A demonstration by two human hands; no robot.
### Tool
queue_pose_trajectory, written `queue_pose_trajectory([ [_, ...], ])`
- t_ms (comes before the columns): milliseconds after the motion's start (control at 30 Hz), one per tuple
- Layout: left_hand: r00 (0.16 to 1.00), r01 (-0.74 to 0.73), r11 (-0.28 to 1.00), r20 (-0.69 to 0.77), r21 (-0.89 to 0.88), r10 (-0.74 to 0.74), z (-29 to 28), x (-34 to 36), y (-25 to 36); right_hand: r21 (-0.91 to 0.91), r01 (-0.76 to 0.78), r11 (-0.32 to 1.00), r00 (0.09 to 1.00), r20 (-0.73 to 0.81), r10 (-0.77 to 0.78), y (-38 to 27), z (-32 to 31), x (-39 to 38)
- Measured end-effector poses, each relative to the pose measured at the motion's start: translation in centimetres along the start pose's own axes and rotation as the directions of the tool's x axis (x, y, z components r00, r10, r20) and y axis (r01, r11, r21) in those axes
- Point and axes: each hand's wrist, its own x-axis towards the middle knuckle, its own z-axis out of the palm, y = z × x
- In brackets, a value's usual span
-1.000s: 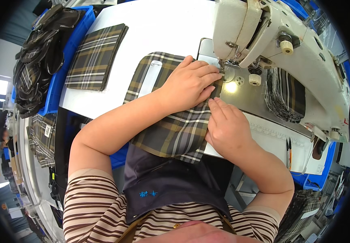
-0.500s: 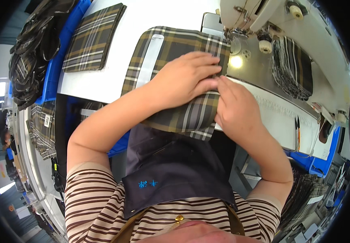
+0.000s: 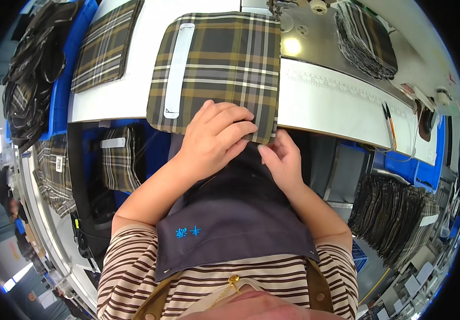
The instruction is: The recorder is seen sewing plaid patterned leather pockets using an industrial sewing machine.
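A plaid fabric panel in dark green, brown and white, with a pale strip on its left part, lies on the white table over its front edge. My left hand rests on the panel's near edge, its fingers stretched over the cloth. At the near right corner, my right hand has its thumb and bent fingers closed on the panel's edge. The fingertips behind the cloth are partly hidden.
Sewing machine parts and a metal plate sit beyond the panel. Plaid stacks lie at left and right. A blue bin borders the table's left. Pen-like tools lie at right.
The panel has come away from the sewing machine toward me, and now shows more of its face. Both hands have drawn nearer my body, to its near edge and right corner.
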Motion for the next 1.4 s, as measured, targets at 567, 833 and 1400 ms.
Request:
queue_pose_trajectory([
  [567, 0.993, -0.118, 0.977, 0.032, 0.179, 0.114, 0.0, -0.9, 0.5, -0.003, 0.012, 1.0, 0.983, 0.183, -0.012, -2.1, 1.6, 0.1],
  [833, 0.988, -0.156, 0.97, 0.02, 0.187, 0.155, 0.0, -0.7, -0.4, -0.655, 0.637, 0.406, 0.673, 0.216, -0.707, -3.0, -0.4, 1.3],
  [1400, 0.901, 0.007, 0.995, 0.43, 0.099, -0.049, -1.4, 4.9, -3.3, -0.602, 0.753, -0.267, 0.44, 0.762, -0.475, -8.2, -1.8, 3.4],
])
